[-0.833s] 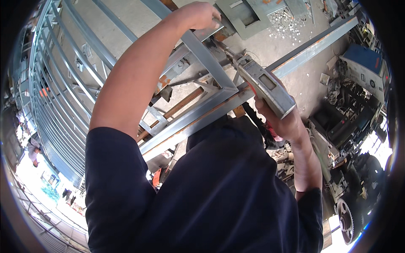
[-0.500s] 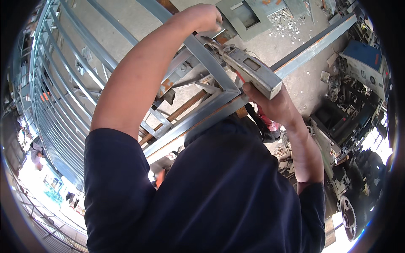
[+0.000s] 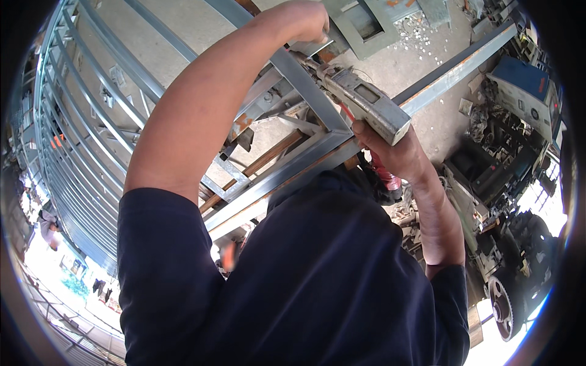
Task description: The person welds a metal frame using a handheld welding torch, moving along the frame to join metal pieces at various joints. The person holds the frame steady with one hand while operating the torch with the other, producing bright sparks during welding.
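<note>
My right hand [image 3: 395, 151] is wrapped around a worn, grey metal, box-shaped hand tool [image 3: 366, 100] with a dark rectangular recess on top and a narrow front end pointing up-left. Its thumb lies along the tool's near side, where a strip of red shows. The tool rests over or close beside the corner of a grey steel frame [image 3: 311, 100]. Reaching across the frame, my left hand [image 3: 308, 21] is beyond the tool's front end with its fingers curled down. What those fingers close on, if anything, is hidden.
A barred metal panel [image 3: 91, 73] fills the left side. A long steel bar [image 3: 458, 64] runs to the far right. A grey plate with a square opening [image 3: 357, 46] lies on the floor beside scattered pale bits. A blue-topped machine [image 3: 519, 79] and a toothed wheel [image 3: 502, 308] stand right.
My view has shifted slightly. My left hand sits a little farther up and right. My right hand keeps its hold on the grey tool, almost in place.
</note>
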Demonstrator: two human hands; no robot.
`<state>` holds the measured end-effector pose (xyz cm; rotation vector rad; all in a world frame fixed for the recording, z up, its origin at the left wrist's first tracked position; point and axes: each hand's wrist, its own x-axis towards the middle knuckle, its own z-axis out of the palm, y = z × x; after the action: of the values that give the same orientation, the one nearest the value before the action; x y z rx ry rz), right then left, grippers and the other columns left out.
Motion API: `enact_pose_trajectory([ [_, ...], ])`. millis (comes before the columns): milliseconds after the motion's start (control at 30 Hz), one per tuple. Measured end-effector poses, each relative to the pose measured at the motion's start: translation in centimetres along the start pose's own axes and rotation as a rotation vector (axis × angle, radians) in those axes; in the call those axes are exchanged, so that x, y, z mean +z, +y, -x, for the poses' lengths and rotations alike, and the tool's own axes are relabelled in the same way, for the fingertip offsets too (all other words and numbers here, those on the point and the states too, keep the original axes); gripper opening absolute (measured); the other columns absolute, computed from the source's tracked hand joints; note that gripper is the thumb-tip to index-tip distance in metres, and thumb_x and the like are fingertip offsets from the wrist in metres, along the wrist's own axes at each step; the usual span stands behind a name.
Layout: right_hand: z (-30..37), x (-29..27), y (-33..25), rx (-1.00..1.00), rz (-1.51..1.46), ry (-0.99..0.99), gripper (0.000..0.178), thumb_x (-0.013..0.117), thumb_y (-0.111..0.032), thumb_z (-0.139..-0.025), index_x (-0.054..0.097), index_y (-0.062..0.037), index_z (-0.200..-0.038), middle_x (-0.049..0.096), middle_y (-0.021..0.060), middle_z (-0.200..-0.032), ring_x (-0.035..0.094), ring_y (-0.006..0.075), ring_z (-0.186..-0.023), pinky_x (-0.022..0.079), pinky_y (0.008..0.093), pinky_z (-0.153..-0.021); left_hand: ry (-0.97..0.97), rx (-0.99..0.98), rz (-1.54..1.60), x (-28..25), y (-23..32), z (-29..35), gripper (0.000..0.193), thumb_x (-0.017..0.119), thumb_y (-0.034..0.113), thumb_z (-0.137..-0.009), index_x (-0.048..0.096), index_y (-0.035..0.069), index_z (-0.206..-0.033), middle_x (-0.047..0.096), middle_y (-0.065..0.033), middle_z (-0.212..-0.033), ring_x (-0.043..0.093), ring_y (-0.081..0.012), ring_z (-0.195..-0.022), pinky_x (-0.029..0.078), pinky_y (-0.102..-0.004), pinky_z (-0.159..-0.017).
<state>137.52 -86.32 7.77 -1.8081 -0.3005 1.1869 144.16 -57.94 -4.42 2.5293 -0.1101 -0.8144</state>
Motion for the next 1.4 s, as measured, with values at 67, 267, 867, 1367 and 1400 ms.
enact_pose_trajectory([
  [67,0.1,0.1,-0.1,-0.001,0.005,0.004,0.051,0.073,-0.024,-0.100,0.055,-0.0028,-0.143,0.071,0.0091,-0.113,0.061,0.0131,-0.100,0.052,0.0307,-0.092,-0.014,0.002,0.006,0.0,-0.1,-0.2,0.042,0.080,0.028,-0.085,0.077,0.011,-0.123,0.077,-0.0154,-0.116,0.072,-0.0329,-0.107,0.055,-0.0434,-0.095],
  [267,0.1,0.8,0.5,-0.077,-0.003,0.036,0.046,0.071,-0.026,-0.102,0.058,-0.0011,-0.138,0.067,0.0044,-0.095,0.061,0.0108,-0.083,0.052,0.0293,-0.075,-0.022,0.030,-0.020,0.0,-0.3,-0.5,0.043,0.079,0.028,-0.086,0.076,0.010,-0.125,0.077,-0.0138,-0.118,0.072,-0.0318,-0.109,0.055,-0.0429,-0.096],
  [867,0.6,1.1,0.2,-0.035,0.044,0.048,0.049,0.070,-0.027,-0.102,0.055,-0.0014,-0.142,0.064,0.0052,-0.096,0.058,0.0117,-0.087,0.050,0.0302,-0.076,0.044,-0.028,-0.100,-2.5,2.8,3.1,0.019,0.071,0.023,-0.081,0.082,0.010,-0.089,0.077,-0.0174,-0.089,0.075,-0.0330,-0.087,0.059,-0.0465,-0.080],
  [1367,1.1,1.3,1.0,-0.064,-0.025,0.015,0.048,0.066,-0.019,-0.104,0.049,-0.0012,-0.146,0.065,0.0072,-0.106,0.064,0.0106,-0.084,0.057,0.0291,-0.071,0.013,-0.064,-0.091,-3.5,3.9,3.7,0.021,0.071,0.019,-0.081,0.081,0.006,-0.094,0.076,-0.0210,-0.092,0.076,-0.0353,-0.087,0.060,-0.0466,-0.080],
  [1400,1.2,1.3,0.9,-0.045,-0.038,0.013,0.052,0.068,-0.020,-0.103,0.048,-0.0016,-0.148,0.066,0.0073,-0.104,0.064,0.0104,-0.081,0.056,0.0293,-0.070,0.010,-0.040,-0.092,-3.3,3.6,3.6,0.022,0.070,0.019,-0.081,0.081,0.006,-0.094,0.076,-0.0214,-0.093,0.076,-0.0353,-0.088,0.060,-0.0468,-0.080],
])
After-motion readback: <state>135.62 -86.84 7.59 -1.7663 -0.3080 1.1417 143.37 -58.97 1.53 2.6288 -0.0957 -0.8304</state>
